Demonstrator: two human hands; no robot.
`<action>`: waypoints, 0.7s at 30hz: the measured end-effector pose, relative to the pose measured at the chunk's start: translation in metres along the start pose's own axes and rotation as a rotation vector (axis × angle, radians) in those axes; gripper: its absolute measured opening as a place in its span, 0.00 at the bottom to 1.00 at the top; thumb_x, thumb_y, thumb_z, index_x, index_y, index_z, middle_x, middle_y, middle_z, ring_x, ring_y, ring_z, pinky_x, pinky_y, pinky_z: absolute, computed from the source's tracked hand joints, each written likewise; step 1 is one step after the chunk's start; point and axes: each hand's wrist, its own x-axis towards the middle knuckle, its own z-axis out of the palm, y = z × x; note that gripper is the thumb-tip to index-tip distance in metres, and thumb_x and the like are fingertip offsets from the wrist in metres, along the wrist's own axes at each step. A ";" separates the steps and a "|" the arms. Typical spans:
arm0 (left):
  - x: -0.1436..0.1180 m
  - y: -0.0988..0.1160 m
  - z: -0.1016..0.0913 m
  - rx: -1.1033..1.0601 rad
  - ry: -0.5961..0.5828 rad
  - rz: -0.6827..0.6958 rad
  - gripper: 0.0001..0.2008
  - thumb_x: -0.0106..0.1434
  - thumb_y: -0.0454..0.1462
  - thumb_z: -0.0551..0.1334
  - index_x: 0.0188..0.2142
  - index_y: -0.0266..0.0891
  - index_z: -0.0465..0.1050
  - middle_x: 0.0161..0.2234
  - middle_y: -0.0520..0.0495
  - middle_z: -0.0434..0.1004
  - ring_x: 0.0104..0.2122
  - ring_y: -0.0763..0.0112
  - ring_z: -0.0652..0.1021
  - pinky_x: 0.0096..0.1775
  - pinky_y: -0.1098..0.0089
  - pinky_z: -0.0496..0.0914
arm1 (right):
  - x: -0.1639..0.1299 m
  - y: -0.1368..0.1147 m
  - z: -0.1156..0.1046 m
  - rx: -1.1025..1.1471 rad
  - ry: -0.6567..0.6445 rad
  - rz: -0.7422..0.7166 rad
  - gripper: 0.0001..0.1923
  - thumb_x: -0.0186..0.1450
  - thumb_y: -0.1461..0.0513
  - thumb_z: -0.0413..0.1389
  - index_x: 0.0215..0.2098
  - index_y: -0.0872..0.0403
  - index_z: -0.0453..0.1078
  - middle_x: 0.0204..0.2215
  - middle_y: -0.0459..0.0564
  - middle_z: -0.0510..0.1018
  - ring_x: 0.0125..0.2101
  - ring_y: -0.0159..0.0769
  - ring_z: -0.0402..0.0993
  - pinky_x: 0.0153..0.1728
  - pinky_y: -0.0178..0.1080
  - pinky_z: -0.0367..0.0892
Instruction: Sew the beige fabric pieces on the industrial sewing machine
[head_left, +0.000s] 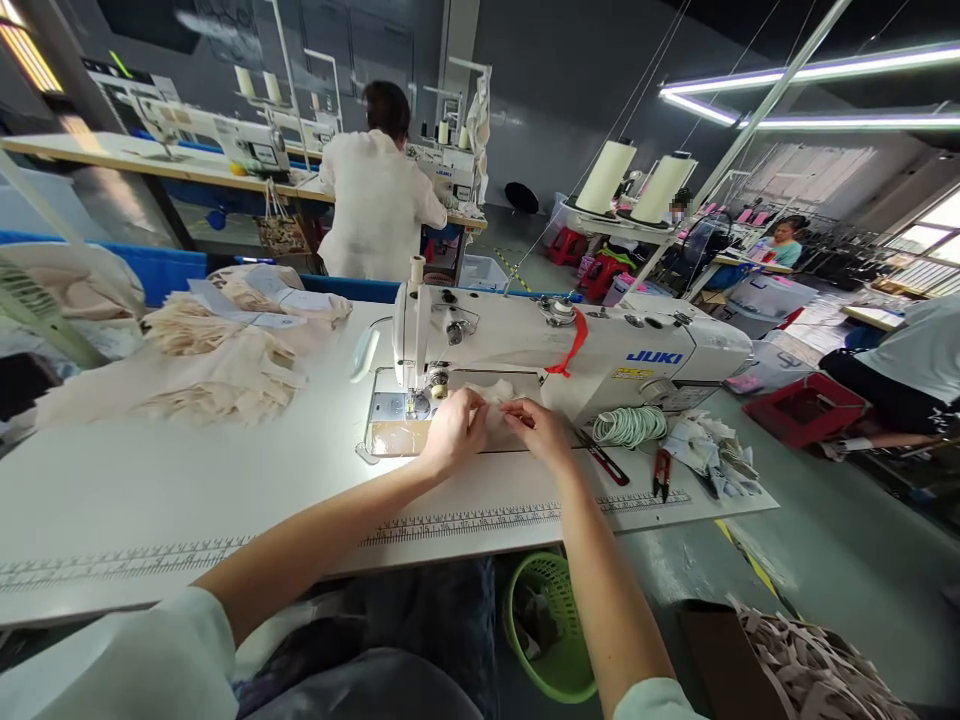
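Both hands are at the bed of a white JUKI sewing machine (510, 335). A thin cream piece of fabric (495, 422) lies between them, right of the needle and presser foot (411, 400). The fingers of my left hand (452, 432) are pinched on its left side, close beside the presser foot. My right hand (543, 436) pinches its right side, with thumb and forefinger together. The fabric's lower part is partly hidden behind the hands. To the right of my right hand lie a dark pair of tweezers (606, 460) and red-handled thread snips (661, 474).
Stacked cream cut pieces (225, 370) cover the table's left back. A coil of pale green cord (630, 427) and fabric scraps (712, 450) lie at right. Below the ruler-marked edge (480, 520) stands a green basket (559, 600). A co-worker (379, 200) sits ahead.
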 end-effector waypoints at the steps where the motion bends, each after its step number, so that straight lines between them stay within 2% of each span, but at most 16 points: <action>1: -0.003 -0.002 -0.002 -0.036 0.029 0.016 0.07 0.68 0.37 0.55 0.42 0.38 0.68 0.41 0.39 0.76 0.43 0.58 0.74 0.47 0.58 0.70 | -0.001 -0.003 0.000 0.019 -0.004 -0.011 0.13 0.60 0.53 0.56 0.39 0.51 0.73 0.34 0.49 0.81 0.33 0.37 0.77 0.38 0.39 0.72; 3: -0.006 -0.004 -0.004 -0.082 0.057 0.021 0.13 0.67 0.41 0.59 0.49 0.38 0.67 0.48 0.37 0.74 0.48 0.56 0.74 0.50 0.56 0.70 | -0.005 -0.011 -0.002 0.069 -0.024 -0.029 0.16 0.60 0.51 0.55 0.39 0.52 0.73 0.33 0.49 0.80 0.32 0.36 0.76 0.35 0.38 0.71; 5: -0.004 -0.002 -0.006 -0.097 0.015 0.013 0.16 0.64 0.42 0.63 0.48 0.38 0.68 0.49 0.38 0.74 0.50 0.55 0.73 0.52 0.55 0.69 | -0.008 -0.018 -0.005 0.135 -0.055 -0.025 0.17 0.60 0.49 0.56 0.40 0.52 0.73 0.29 0.47 0.78 0.27 0.33 0.73 0.29 0.36 0.68; 8: -0.002 0.004 -0.008 -0.126 -0.031 0.001 0.05 0.63 0.38 0.62 0.34 0.40 0.68 0.41 0.42 0.78 0.46 0.58 0.75 0.50 0.58 0.70 | -0.010 -0.024 -0.008 0.186 -0.088 0.013 0.19 0.59 0.48 0.58 0.40 0.53 0.73 0.24 0.43 0.74 0.20 0.29 0.64 0.22 0.34 0.60; 12: -0.014 0.012 -0.022 -0.315 -0.098 -0.140 0.07 0.67 0.38 0.54 0.32 0.42 0.61 0.26 0.51 0.74 0.28 0.68 0.75 0.34 0.67 0.69 | -0.009 -0.025 -0.006 0.114 -0.110 0.033 0.20 0.58 0.46 0.58 0.37 0.53 0.73 0.23 0.44 0.74 0.22 0.31 0.68 0.23 0.34 0.62; 14: -0.026 0.005 -0.040 -0.368 -0.182 -0.182 0.10 0.68 0.40 0.52 0.30 0.43 0.57 0.20 0.56 0.69 0.21 0.71 0.70 0.28 0.70 0.64 | -0.009 -0.023 -0.003 0.067 -0.124 0.040 0.19 0.58 0.47 0.58 0.34 0.53 0.74 0.23 0.45 0.76 0.24 0.33 0.72 0.26 0.35 0.65; 16: -0.037 -0.010 -0.066 -0.296 -0.228 -0.190 0.13 0.68 0.42 0.52 0.27 0.43 0.55 0.18 0.56 0.65 0.19 0.72 0.68 0.27 0.70 0.61 | -0.008 -0.021 0.001 0.026 -0.127 0.044 0.17 0.58 0.48 0.58 0.32 0.53 0.74 0.23 0.46 0.77 0.26 0.35 0.74 0.29 0.37 0.68; 18: -0.045 -0.032 -0.097 -0.095 -0.243 -0.225 0.14 0.66 0.43 0.54 0.25 0.42 0.55 0.19 0.55 0.64 0.20 0.72 0.67 0.27 0.70 0.58 | -0.007 -0.019 0.004 0.008 -0.125 0.044 0.16 0.58 0.49 0.57 0.31 0.53 0.73 0.22 0.47 0.77 0.26 0.36 0.75 0.31 0.38 0.69; 21: -0.048 -0.063 -0.138 0.247 -0.255 -0.338 0.13 0.65 0.43 0.54 0.26 0.40 0.61 0.20 0.54 0.66 0.23 0.70 0.68 0.28 0.69 0.55 | -0.007 -0.016 0.007 -0.036 -0.120 0.030 0.16 0.58 0.48 0.57 0.31 0.52 0.73 0.21 0.47 0.76 0.25 0.38 0.74 0.30 0.39 0.69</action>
